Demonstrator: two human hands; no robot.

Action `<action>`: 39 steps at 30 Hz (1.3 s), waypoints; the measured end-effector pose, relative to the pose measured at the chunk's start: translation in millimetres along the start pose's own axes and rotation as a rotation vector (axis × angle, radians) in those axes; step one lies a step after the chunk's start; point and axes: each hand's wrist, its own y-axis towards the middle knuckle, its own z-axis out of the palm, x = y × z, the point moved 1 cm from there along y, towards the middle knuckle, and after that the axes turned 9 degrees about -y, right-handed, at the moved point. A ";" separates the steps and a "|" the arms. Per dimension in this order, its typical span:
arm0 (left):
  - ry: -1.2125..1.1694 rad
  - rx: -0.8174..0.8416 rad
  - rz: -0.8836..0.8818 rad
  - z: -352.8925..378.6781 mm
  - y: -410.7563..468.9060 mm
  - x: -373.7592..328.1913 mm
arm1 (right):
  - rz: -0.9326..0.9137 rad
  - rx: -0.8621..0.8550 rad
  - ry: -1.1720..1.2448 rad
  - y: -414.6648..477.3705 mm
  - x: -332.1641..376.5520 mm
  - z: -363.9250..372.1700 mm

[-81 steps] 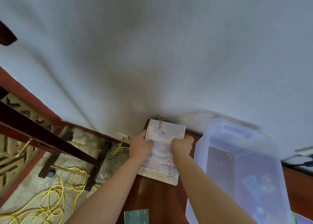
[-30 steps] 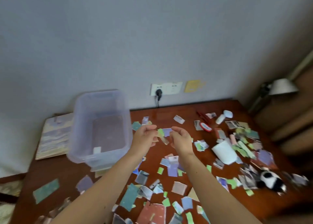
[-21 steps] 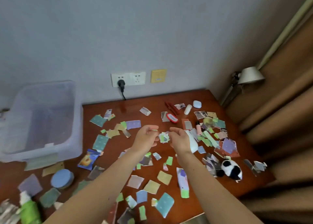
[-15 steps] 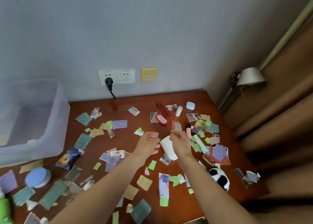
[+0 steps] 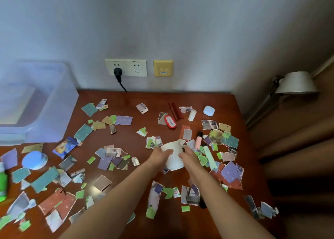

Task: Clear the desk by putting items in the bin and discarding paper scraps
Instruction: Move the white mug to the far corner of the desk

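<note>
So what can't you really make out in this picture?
Head view:
White cup: inside faces away; the left hand and right hand gripping it cover its sides.
Clear bin: cut off by the left edge; contents blurred.
Green bottle: mostly beyond the left edge.
Paper scraps: print too small.

You have a red-brown tabletop (image 5: 153, 98), and torn paper scraps (image 5: 123, 120) lie over nearly all of it. At ten o'clock a clear plastic bin (image 5: 54, 116) stands on it; near the bin, at eight o'clock, lie a blue snack packet (image 5: 65, 147) and a round blue lid (image 5: 34, 160). At one o'clock lies a small white case (image 5: 209, 110).
</note>
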 end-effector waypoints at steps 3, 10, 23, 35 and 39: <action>-0.047 -0.011 -0.012 1.7 0.0 2.9 | -0.014 0.033 0.010 0.5 0.5 1.1; -0.176 -0.028 0.046 -1.8 4.3 -0.1 | -0.099 -0.178 0.185 -5.9 5.7 1.9; 0.000 0.272 0.320 34.8 -12.3 -95.5 | -0.305 -0.407 0.421 -28.0 61.2 -65.0; 0.119 0.270 0.532 154.6 24.9 -166.5 | -0.306 -0.388 0.434 42.0 86.0 -200.5; 0.139 0.282 0.557 192.2 56.0 -181.6 | -0.305 -0.339 0.538 75.1 90.9 -236.6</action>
